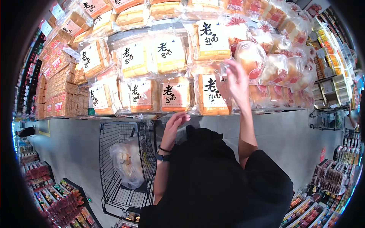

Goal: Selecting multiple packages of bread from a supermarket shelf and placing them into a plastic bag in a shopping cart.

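Observation:
My right hand (pixel 238 81) reaches over the front of a bread display, fingers spread and nothing in its grasp. Just left of it sits a clear-wrapped loaf of bread (pixel 212 97) with a label bearing large dark characters; whether the fingertips touch its wrapper I cannot tell. Another wrapped loaf (pixel 212 42) stands behind and above that one. Bagged round bread (pixel 251 62) in clear plastic lies to the hand's right. Close to the shelf's front edge, my left hand (pixel 174 125) is raised with loosely bent fingers and holds nothing. Its nearest loaf (pixel 175 95) has a pinkish label.
A black wire shopping cart (pixel 104 171) stands to my left, holding a clear plastic bag (pixel 125 165) of goods. Stacked brown packaged snacks (pixel 61 94) fill the display's left end. Another cart (pixel 326 121) is at far right. Product racks (pixel 61 199) stand behind me.

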Available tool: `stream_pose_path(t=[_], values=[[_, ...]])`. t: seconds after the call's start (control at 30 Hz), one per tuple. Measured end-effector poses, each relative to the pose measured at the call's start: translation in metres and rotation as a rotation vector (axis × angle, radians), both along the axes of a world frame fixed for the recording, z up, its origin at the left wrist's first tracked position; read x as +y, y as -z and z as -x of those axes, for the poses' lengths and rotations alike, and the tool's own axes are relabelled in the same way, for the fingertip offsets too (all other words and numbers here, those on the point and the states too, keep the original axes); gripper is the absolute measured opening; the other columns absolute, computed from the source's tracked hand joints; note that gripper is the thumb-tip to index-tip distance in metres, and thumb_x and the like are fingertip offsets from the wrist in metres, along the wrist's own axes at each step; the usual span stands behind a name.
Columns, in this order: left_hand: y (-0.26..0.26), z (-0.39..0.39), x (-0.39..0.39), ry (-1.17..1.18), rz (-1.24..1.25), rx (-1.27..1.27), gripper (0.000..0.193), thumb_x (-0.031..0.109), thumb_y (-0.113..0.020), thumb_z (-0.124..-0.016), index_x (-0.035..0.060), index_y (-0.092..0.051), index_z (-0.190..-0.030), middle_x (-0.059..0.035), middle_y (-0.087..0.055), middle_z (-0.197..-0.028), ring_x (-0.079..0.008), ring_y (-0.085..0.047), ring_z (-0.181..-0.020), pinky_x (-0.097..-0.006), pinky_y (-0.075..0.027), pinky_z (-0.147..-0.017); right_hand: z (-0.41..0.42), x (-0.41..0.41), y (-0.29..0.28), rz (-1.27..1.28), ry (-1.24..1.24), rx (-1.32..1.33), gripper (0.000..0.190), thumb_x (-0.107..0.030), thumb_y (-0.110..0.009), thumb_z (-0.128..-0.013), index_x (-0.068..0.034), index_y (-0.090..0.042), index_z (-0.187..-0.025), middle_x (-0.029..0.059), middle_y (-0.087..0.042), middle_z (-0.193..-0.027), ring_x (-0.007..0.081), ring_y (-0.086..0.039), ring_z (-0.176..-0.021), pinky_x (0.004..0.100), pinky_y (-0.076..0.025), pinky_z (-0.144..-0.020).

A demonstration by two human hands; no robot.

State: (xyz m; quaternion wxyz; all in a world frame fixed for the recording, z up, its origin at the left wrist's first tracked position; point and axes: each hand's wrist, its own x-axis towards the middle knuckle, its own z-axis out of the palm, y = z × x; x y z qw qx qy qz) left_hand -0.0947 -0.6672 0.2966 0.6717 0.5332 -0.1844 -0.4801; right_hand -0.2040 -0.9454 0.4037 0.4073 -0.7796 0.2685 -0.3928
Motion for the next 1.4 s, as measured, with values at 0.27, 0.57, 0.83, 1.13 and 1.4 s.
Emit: stream_pose_path(t=[0.27,0.57,0.83,1.13,1.4], values=[[-0.024,-0.02,-0.067,-0.127,-0.022,-0.147,0.044,0.014,-0.048,-0.106,-0.0008,-0.047,-0.147,-0.0125,-0.056,-0.141,-0.0218,-0.054,-0.13,-0.0384,-0.044,-0.111,-0.018,-0.063,0.025,0.105,0.075,0.28,0.064,-0.016,-0.06,-0.099,0.003,-0.033,-0.153,0.0275,-0.047,-0.15,0.0392,-0.045,-0.141,0.0432,-0.037,-0.117],[-0.045,-0.033,-0.152,-0.229,0.084,-0.136,0.063,0.014,-0.051,-0.104,0.0014,-0.024,-0.16,-0.0176,-0.043,-0.155,-0.0253,-0.041,-0.143,-0.0382,-0.036,-0.118,-0.044,-0.069,-0.002,0.213,0.054,0.283,0.064,-0.017,-0.06,-0.099,0.001,-0.034,-0.154,0.0285,-0.039,-0.156,0.0377,-0.037,-0.148,0.043,-0.034,-0.119],[-0.054,-0.03,-0.163,-0.285,0.023,-0.123,0.065,0.014,-0.054,-0.103,0.0011,-0.024,-0.159,-0.0179,-0.042,-0.155,-0.0253,-0.042,-0.143,-0.0363,-0.036,-0.116,-0.15,-0.171,-0.111,0.701,-0.081,0.125,0.038,-0.014,-0.06,-0.095,-0.001,-0.06,-0.131,0.0227,-0.065,-0.127,0.0395,-0.062,-0.116,0.0458,-0.049,-0.1],[-0.045,-0.033,-0.16,-0.286,0.047,-0.079,0.062,0.009,-0.052,-0.102,0.0006,-0.026,-0.158,-0.0166,-0.044,-0.153,-0.0258,-0.044,-0.141,-0.0362,-0.036,-0.116,-0.248,-0.247,-0.102,0.656,-0.495,0.596,0.035,-0.009,-0.056,-0.091,0.0,-0.066,-0.123,0.0209,-0.072,-0.114,0.0329,-0.069,-0.109,0.0434,-0.052,-0.096],[-0.04,-0.035,-0.158,-0.287,0.119,-0.049,0.06,0.009,-0.051,-0.102,0.0006,-0.029,-0.157,-0.0165,-0.047,-0.151,-0.0246,-0.045,-0.14,-0.0355,-0.036,-0.116,-0.249,-0.25,-0.101,0.487,-0.558,0.523,0.009,-0.008,-0.064,-0.091,-0.001,-0.063,-0.095,0.0054,-0.066,-0.081,0.0154,-0.061,-0.079,0.0326,-0.049,-0.074]])
